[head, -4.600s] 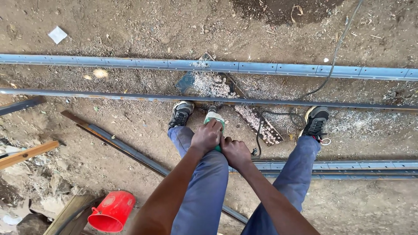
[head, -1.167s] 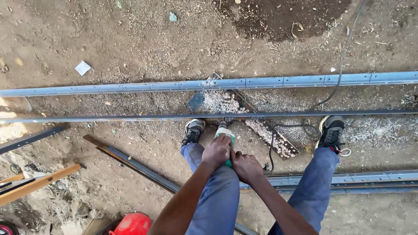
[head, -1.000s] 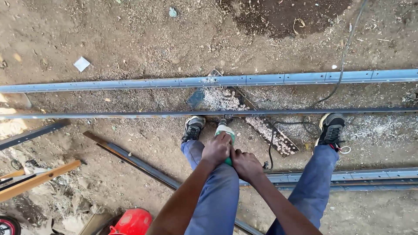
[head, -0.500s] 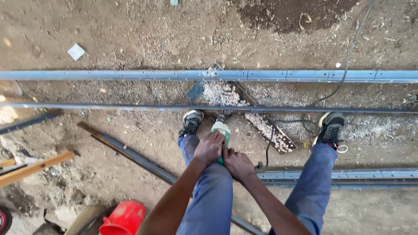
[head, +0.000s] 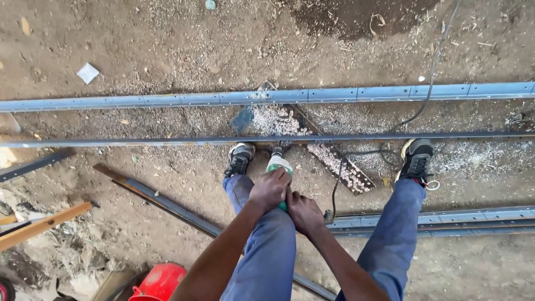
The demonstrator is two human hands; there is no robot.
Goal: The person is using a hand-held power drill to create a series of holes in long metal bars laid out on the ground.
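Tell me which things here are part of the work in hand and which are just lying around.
In use: green power tool, left hand, right hand, thin steel bar, black cable.
Lying about: red bucket, wooden strip, white scrap, loose angle bar.

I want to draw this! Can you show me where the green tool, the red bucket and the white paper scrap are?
green tool [head: 278,164], head view, on its pale green front end beyond the left hand [head: 270,189].
red bucket [head: 161,282], head view, on its side wall.
white paper scrap [head: 87,73], head view, on its middle.

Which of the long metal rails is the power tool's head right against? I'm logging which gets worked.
The thin dark rail just beyond the shoes; the green power tool meets it.
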